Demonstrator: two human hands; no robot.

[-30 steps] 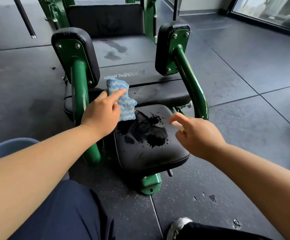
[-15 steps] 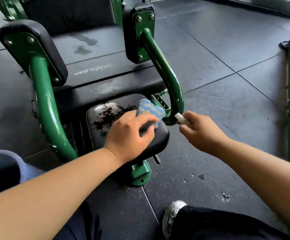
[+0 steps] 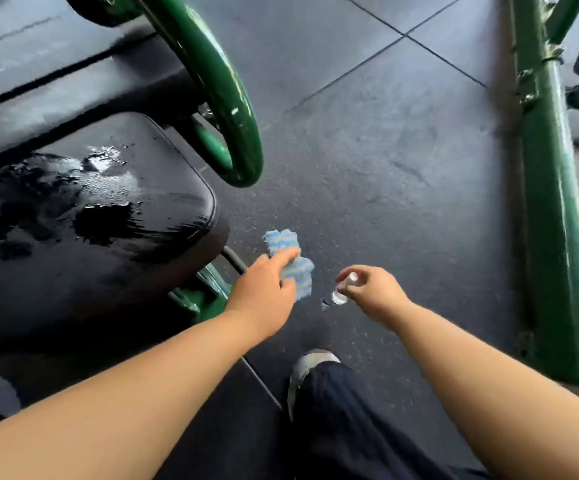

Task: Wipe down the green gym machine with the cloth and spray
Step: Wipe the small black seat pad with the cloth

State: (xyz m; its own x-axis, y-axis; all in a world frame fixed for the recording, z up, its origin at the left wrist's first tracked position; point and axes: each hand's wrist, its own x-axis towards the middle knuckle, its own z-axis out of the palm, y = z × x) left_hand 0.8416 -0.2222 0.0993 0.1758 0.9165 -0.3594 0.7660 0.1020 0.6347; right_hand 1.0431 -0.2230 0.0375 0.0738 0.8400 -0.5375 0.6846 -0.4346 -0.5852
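I had the left hand [image 3: 264,289] gripping the blue striped cloth [image 3: 300,275] over the rubber floor [image 3: 385,168], just off the pad edge. The wet seat pad [image 3: 90,209] lay at its 10 o'clock, nearer that hand. The right hand [image 3: 374,292] pinched the small spray bottle [image 3: 340,296] at the cloth's 3 o'clock

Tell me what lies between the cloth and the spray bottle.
Head view: only bare floor, with a small fleck at the gap's lower edge. The cloth and bottle do not touch.
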